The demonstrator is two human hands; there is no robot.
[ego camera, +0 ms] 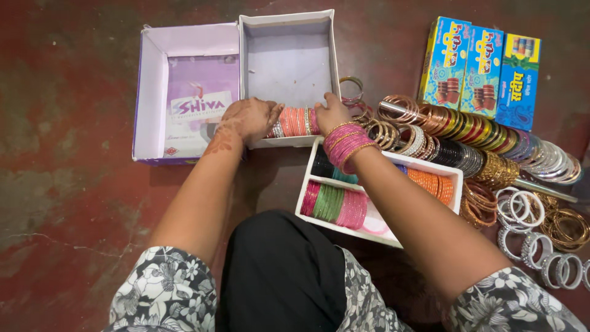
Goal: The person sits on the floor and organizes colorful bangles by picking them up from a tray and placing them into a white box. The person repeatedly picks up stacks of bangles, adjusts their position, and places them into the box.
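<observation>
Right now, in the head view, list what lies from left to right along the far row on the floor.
purple box lid → white open box → loose bangles beside it → long rod of mixed bangles → three printed cartons. In front of the white open box, the left hand and right hand press an orange-pink bangle stack between them.

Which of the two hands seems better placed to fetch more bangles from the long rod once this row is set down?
Probably the right hand: the rod of bangles lies just beyond it, while the left hand grips the far end of the bangle row.
</observation>
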